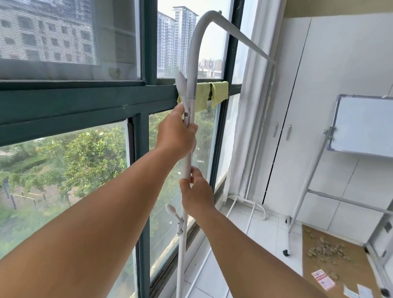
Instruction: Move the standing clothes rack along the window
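Observation:
A white standing clothes rack (pixel 196 52) stands close to the dark green window frame (pixel 75 98). Its near upright pole runs from the floor up to a curved top, and the top bar slants away to the right. My left hand (pixel 176 132) is wrapped around the near pole just below a folded side hook. My right hand (pixel 196 193) grips the same pole lower down, above a second hook (pixel 175 213). The rack's base bars (pixel 251 214) rest on the white tiles.
A yellow-green cloth (pixel 216 92) hangs on the window ledge behind the pole. A white curtain (pixel 250 106) and white cabinets (pixel 326 113) stand ahead. A wheeled whiteboard stand (pixel 375 127) is at right, above a cardboard sheet (pixel 338 265) with debris and papers on the floor.

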Motion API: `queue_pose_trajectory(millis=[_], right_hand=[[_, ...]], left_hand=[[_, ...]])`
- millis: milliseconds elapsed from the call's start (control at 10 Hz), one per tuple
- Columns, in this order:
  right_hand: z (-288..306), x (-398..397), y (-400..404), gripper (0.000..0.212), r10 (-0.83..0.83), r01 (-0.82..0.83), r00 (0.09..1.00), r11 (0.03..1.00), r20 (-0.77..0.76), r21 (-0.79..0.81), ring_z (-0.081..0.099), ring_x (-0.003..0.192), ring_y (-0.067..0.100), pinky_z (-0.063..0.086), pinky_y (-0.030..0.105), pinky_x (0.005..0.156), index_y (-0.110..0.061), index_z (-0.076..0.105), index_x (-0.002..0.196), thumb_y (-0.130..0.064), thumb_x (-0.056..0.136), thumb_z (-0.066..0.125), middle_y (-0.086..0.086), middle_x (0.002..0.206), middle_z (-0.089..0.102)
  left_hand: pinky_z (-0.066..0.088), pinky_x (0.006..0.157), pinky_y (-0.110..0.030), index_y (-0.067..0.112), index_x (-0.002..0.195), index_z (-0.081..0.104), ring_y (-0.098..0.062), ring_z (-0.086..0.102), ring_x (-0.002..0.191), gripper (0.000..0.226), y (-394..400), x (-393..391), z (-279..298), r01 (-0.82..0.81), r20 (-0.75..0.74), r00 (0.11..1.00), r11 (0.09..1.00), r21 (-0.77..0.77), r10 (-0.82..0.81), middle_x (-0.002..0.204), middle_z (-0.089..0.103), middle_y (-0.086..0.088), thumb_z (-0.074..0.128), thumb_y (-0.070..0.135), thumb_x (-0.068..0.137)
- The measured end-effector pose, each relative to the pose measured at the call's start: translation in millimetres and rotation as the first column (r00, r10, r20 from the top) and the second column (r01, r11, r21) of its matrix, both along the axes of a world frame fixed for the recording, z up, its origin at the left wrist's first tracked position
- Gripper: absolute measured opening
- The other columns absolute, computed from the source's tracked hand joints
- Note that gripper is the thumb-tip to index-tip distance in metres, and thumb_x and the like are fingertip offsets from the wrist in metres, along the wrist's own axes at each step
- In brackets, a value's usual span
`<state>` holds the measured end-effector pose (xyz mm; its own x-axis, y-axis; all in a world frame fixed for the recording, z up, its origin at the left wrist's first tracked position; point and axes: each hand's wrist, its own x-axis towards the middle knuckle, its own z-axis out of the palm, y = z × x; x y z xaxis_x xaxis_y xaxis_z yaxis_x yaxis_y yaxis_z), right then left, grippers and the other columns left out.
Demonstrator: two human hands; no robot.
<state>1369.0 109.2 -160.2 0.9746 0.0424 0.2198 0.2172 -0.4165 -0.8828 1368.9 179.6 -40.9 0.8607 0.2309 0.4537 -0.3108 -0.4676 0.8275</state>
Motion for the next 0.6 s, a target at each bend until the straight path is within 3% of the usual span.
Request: queue_pose_trajectory(millis=[200,300,400,500,600], right_hand=[[9.6,-7.9,-6.1,0.041,0.026,-0.024,0.997,0.999,-0.069,0.029,0.054,0.072,0.008,0.039,0.022,0.055,-0.025,0.046,0.131,-0.033,0.09,0.043,-0.005,0.094,0.06],[16.2,-14.4,-8.1,0.054,0.037,-0.031,0.993,0.998,-0.115,0.053,0.055,0.079,0.008,0.039,0.025,0.058,-0.029,0.036,0.139,-0.043,0.087,0.045,-0.004,0.105,0.061],[19.7,-21.0,-11.0,0.062,0.038,-0.022,0.99,0.993,-0.139,0.114,0.052,0.098,0.014,0.037,0.029,0.076,-0.032,0.028,0.143,-0.051,0.086,0.045,-0.001,0.134,0.054],[24.6,-35.4,-18.1,0.065,0.03,0.0,0.986,0.984,-0.163,0.18,0.055,0.099,0.015,0.037,0.031,0.08,-0.029,0.027,0.144,-0.054,0.086,0.045,-0.001,0.132,0.056],[31.8,-45.0,-26.6,0.066,0.01,0.024,0.988,0.975,-0.153,0.219,0.051,0.085,0.01,0.035,0.031,0.079,-0.026,0.027,0.144,-0.054,0.086,0.042,-0.013,0.099,0.052]], left_hand=[[0.041,0.042,-0.017,0.027,0.146,0.034,-0.007,0.053,0.062,0.056,1.5,-14.1,2.1,0.069,-0.088,0.993,0.995,-0.075,-0.076,0.093,0.058,0.001,0.054,0.018,0.095],[0.043,0.044,-0.019,0.028,0.149,0.025,-0.005,0.054,0.064,0.067,0.9,-22.5,0.9,0.082,-0.094,0.991,0.988,-0.131,-0.095,0.085,0.057,0.007,0.059,0.025,0.092],[0.04,0.06,-0.023,0.028,0.149,0.021,0.0,0.05,0.068,0.072,2.7,-27.3,0.7,0.082,-0.082,0.992,0.982,-0.168,-0.097,0.09,0.054,0.01,0.061,0.034,0.089],[0.04,0.073,-0.029,0.027,0.149,0.021,-0.005,0.05,0.075,0.076,3.6,-37.4,1.9,0.081,-0.082,0.992,0.978,-0.193,-0.098,0.104,0.054,0.004,0.062,0.04,0.087],[0.036,0.08,-0.032,0.024,0.149,0.022,-0.009,0.047,0.081,0.078,5.5,-46.5,7.4,0.042,-0.067,0.996,0.978,-0.203,-0.057,0.094,0.05,0.008,0.063,0.044,0.085]])
